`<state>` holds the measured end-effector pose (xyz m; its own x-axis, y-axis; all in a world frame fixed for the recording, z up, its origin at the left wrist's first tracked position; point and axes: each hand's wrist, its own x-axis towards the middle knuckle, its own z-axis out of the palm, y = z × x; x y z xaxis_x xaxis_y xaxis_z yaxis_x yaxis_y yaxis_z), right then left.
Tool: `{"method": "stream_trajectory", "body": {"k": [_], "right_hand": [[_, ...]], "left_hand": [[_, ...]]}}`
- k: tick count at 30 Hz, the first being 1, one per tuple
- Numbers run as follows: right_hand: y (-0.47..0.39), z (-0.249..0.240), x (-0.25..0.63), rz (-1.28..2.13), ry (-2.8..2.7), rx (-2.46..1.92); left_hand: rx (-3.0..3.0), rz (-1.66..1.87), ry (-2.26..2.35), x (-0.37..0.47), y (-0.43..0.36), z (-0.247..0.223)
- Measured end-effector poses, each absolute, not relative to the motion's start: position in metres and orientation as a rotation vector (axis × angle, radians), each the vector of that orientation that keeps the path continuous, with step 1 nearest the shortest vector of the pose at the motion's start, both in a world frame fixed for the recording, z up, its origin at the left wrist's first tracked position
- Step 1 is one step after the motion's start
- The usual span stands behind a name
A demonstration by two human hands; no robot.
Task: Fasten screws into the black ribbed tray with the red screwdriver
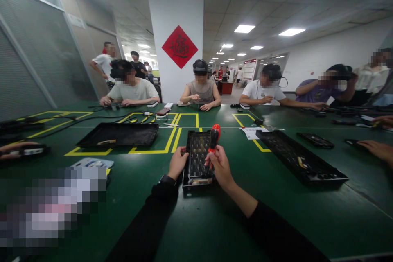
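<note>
A black rectangular tray (185, 181) lies lengthwise in front of me on the green table. Inside it is a dark panel (198, 151) dotted with several small shiny pieces, too small to name. My left hand (178, 163) grips the tray's left edge, thumb on top. My right hand (219, 166) is closed around a screwdriver (215, 133) with a red and black handle, held upright over the tray's right side; its tip is hidden or lost against the dark panel. At the tray's near end lies a small pale-handled object (199, 181), perhaps a brush.
Other black trays stand at left (119, 133) and right (307, 163). Nearer left lies a blurred packet (92, 163). Cables (76, 119) cross the far left. A smaller dark panel (315, 140) is at right. Several people sit opposite; other people's hands rest at both sides.
</note>
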<state>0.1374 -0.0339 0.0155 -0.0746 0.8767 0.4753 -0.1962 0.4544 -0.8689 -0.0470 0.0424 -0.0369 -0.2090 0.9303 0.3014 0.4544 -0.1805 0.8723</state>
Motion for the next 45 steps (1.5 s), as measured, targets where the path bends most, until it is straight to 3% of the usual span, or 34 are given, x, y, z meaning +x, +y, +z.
{"method": "stream_trajectory", "body": {"k": [10,17,27,33,45], "right_hand": [[-0.0339,0.0175,0.1374,0.994,-1.362,-0.676],[-0.0387,0.0216,0.1394,0.814,-1.402,-0.733],[-0.0373,0.0201,0.1377,0.924,-1.282,-0.699],[-0.0401,0.0219,0.1380,0.759,-1.322,-0.714],[-0.0403,0.0200,0.1355,0.858,-1.281,-0.668]], "left_hand": [[1.610,1.366,1.640,-0.0481,0.0462,-0.0400],[1.606,1.360,1.634,-0.0472,0.0426,-0.0371],[1.595,1.364,1.629,-0.0472,0.0409,-0.0357],[1.589,1.355,1.626,-0.0468,0.0392,-0.0332],[1.618,1.364,1.632,-0.0487,0.0437,-0.0383]]}}
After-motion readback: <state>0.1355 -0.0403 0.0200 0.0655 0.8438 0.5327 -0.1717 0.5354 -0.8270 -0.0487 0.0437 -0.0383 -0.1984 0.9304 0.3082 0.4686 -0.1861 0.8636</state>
